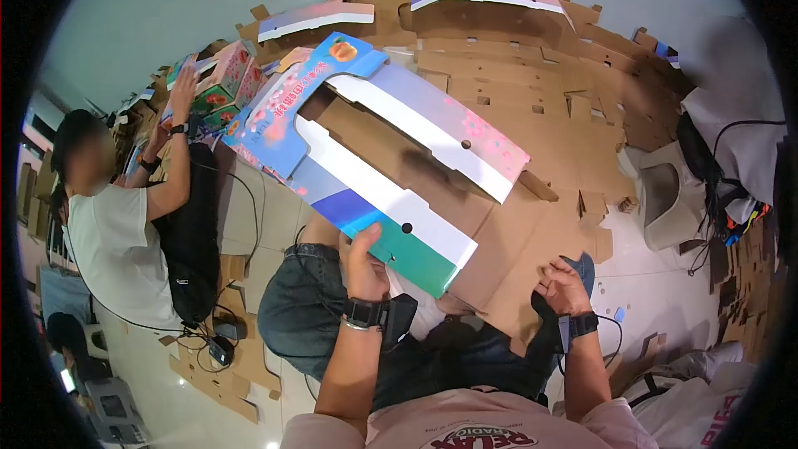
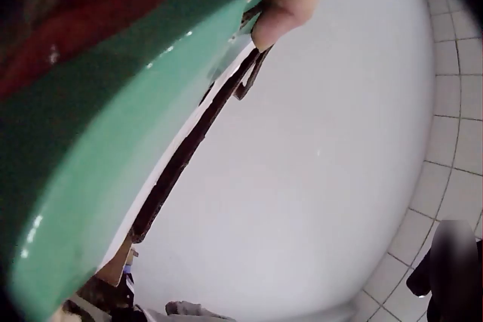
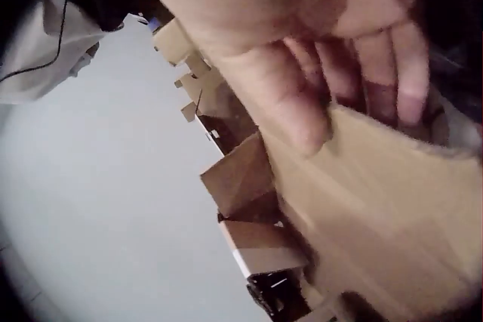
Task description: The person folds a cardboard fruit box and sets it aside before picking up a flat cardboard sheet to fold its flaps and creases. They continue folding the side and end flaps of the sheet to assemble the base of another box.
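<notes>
A printed cardboard carton, blue, pink and green with white inner edges, stands tilted over the person's lap, its brown interior showing through the open top. My left hand grips its green side near the lower edge, thumb over the rim. In the left wrist view, that thumb presses at the carton's edge beside the glossy green face. On the right, my right hand holds the edge of a plain brown cardboard panel. Its thumb lies over the panel's face in the right wrist view, the other fingers curled behind the edge.
Flattened brown cardboard lies stacked beyond the carton. At left another person works at a similar carton. A pale plastic stool stands to the right. Cables and a black device are on the left.
</notes>
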Action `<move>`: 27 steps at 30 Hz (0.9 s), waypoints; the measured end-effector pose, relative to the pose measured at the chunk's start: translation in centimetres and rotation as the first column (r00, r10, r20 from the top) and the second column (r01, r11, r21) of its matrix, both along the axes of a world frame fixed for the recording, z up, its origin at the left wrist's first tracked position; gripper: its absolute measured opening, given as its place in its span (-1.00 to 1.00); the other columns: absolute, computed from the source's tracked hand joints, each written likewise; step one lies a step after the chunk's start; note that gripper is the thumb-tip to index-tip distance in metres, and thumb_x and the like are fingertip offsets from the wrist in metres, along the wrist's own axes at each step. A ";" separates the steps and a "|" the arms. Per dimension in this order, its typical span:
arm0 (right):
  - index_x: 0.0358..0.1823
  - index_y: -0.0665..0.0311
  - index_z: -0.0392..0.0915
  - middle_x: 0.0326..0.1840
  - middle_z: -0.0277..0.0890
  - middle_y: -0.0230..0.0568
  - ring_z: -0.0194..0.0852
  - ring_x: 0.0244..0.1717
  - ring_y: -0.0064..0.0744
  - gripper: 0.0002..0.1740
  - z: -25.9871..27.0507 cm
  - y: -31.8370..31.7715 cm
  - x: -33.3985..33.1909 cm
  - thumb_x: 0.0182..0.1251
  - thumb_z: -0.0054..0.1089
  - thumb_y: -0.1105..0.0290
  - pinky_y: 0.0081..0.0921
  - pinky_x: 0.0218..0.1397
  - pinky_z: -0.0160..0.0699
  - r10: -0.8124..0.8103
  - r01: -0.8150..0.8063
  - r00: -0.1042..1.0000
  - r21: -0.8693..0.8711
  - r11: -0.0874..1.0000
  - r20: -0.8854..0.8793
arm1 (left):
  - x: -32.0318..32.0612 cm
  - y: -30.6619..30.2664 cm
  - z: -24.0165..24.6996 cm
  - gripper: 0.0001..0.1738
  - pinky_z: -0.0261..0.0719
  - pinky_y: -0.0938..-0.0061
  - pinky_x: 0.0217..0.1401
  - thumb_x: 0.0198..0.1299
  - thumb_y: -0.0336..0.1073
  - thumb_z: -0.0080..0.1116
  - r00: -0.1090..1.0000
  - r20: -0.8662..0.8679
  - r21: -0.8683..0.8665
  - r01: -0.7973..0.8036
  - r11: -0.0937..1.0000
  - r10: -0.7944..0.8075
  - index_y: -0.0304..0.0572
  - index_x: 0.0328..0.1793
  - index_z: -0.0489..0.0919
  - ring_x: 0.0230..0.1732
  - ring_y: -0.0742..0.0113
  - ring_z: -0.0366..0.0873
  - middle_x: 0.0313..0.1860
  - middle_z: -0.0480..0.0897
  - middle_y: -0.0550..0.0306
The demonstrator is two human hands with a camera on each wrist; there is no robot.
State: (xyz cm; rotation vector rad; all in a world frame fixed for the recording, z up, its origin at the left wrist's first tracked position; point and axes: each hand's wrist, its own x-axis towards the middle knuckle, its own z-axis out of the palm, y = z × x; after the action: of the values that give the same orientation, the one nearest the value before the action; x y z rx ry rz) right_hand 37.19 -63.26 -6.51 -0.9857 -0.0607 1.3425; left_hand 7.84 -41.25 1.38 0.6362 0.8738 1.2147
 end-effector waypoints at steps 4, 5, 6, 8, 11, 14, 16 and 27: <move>0.28 0.23 0.42 0.17 0.53 -0.12 0.58 0.10 -0.21 -0.46 1.5 -1.1 -0.6 0.22 0.22 0.55 -0.24 0.18 0.55 -0.088 0.091 0.996 -0.081 0.993 0.030 | 0.4 0.3 -1.4 -0.65 0.63 0.41 -0.11 0.14 -0.28 0.20 0.995 -0.043 0.063 -0.084 0.994 0.087 -0.23 0.04 0.52 -0.17 0.27 0.65 -0.13 0.65 0.11; 0.35 0.24 0.35 0.26 0.45 -0.09 0.51 0.18 -0.22 -0.38 2.7 -0.8 -1.7 0.21 0.22 0.54 -0.28 0.24 0.47 -0.142 0.175 0.966 -0.137 0.975 0.218 | 0.5 0.3 -1.5 -0.65 0.63 0.41 -0.11 0.14 -0.28 0.20 0.996 -0.045 0.055 -0.077 0.995 0.080 -0.23 0.04 0.52 -0.17 0.27 0.65 -0.13 0.65 0.11; 0.41 0.24 0.28 0.34 0.38 -0.06 0.43 0.27 -0.24 -0.30 3.4 -0.6 -2.7 0.20 0.23 0.53 -0.31 0.30 0.40 -0.178 0.266 0.898 -0.176 0.948 0.402 | 0.6 0.3 -1.5 -0.65 0.63 0.41 -0.11 0.14 -0.28 0.20 0.996 -0.042 0.083 -0.070 0.994 0.074 -0.22 0.04 0.52 -0.16 0.27 0.65 -0.13 0.65 0.12; 0.51 0.27 0.11 0.54 0.09 -0.02 0.00 0.54 -0.13 -0.11 5.6 0.7 -4.9 0.11 0.30 0.51 -0.25 0.52 0.01 -0.118 0.212 0.703 -0.048 0.976 0.701 | 1.2 0.3 -1.2 -0.65 0.63 0.41 -0.11 0.15 -0.29 0.20 0.998 -0.034 0.108 -0.058 0.993 0.062 -0.22 0.05 0.52 -0.15 0.28 0.65 -0.13 0.65 0.13; 0.49 0.29 0.16 0.55 0.07 -0.03 -0.09 0.58 -0.10 -0.12 5.2 1.7 -5.4 0.09 0.32 0.51 -0.29 0.56 -0.10 0.025 0.055 0.514 -0.063 0.997 0.857 | 1.6 -0.4 0.1 -0.66 0.63 0.41 -0.11 0.14 -0.30 0.20 0.999 0.024 0.097 -0.040 0.995 0.038 -0.22 0.05 0.52 -0.13 0.29 0.64 -0.14 0.65 0.13; 0.44 0.35 0.23 0.53 0.12 0.01 -0.08 0.58 -0.11 -0.17 4.6 2.7 -5.5 0.06 0.33 0.52 -0.36 0.56 -0.12 0.251 -0.080 0.265 -0.238 0.968 0.931 | 1.6 -0.5 0.6 -0.67 0.62 0.44 -0.08 0.14 -0.32 0.22 0.996 0.057 0.089 -0.072 0.993 0.067 -0.22 0.04 0.53 -0.13 0.29 0.64 -0.15 0.64 0.13; 0.38 0.38 0.31 0.46 0.22 0.05 0.03 0.54 -0.12 -0.22 4.6 2.7 -5.9 0.05 0.34 0.53 -0.36 0.54 -0.06 0.083 0.079 0.499 -0.140 0.987 0.862 | 1.6 -0.4 0.3 -0.62 0.60 0.44 -0.04 0.13 -0.36 0.22 0.996 -0.010 0.130 -0.081 0.988 0.083 -0.25 0.08 0.48 -0.13 0.29 0.63 -0.12 0.62 0.12; 0.48 0.30 0.14 0.50 0.16 -0.09 0.09 0.51 -0.21 -0.02 9.3 0.4 -6.7 0.00 0.47 0.44 -0.28 0.52 0.01 -0.095 0.201 0.520 -0.013 0.980 0.849 | 2.3 1.9 8.5 0.12 0.39 0.34 0.26 -0.22 -0.44 0.48 0.949 -0.245 0.506 -0.048 0.861 0.197 -0.37 0.49 0.03 0.19 0.25 0.37 0.23 0.37 -0.01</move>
State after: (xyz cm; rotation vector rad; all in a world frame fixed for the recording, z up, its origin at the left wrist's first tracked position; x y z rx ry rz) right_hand 30.52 -62.83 2.82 -1.6414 -0.6455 0.5838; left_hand 10.16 -39.33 9.88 1.2149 0.8547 1.5051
